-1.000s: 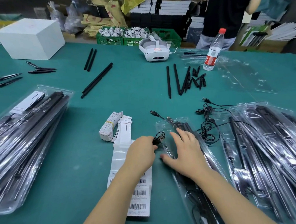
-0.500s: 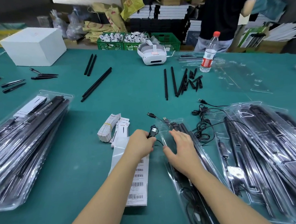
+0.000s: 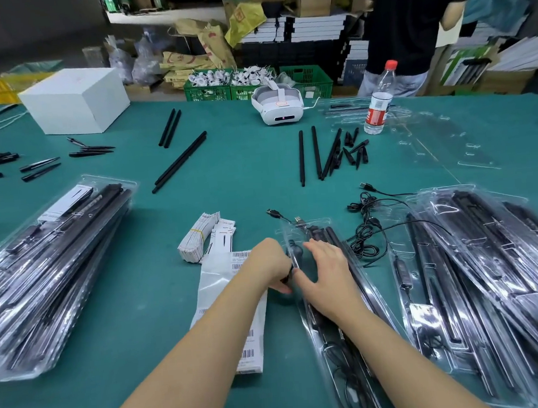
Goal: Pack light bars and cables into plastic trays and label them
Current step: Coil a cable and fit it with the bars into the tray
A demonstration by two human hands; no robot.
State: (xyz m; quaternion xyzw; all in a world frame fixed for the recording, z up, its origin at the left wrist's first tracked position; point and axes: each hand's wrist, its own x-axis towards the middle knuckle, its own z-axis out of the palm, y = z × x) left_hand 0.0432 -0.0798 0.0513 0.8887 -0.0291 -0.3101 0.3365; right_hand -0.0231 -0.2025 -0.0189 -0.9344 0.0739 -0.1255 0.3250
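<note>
Seen from the head camera, a person's left hand [image 3: 270,266] pinches a small black cable part at the left edge of a clear plastic tray [image 3: 328,295] on a green table [image 3: 252,160], while the right hand [image 3: 328,274] rests on the tray with fingers spread flat and relaxed. The tray holds black light bars [image 3: 337,240] and a coiled cable [image 3: 342,358] at its near end. To the right lies a heap of filled trays [image 3: 488,268]; a second stack of packed trays [image 3: 52,266] sits at the left. Barcode label sheets [image 3: 222,290] lie under the left forearm, just beside a banded bundle of paper inserts [image 3: 197,237]. Loose black cables [image 3: 366,225] lie tangled between the open tray and the right heap. Farther back on the table are loose black bars [image 3: 316,152], a white headset [image 3: 276,106], a water bottle [image 3: 378,100] and a white box [image 3: 75,99]. Beyond the table stand green crates [image 3: 209,93], cartons and a person in a black shirt [image 3: 407,19]
</note>
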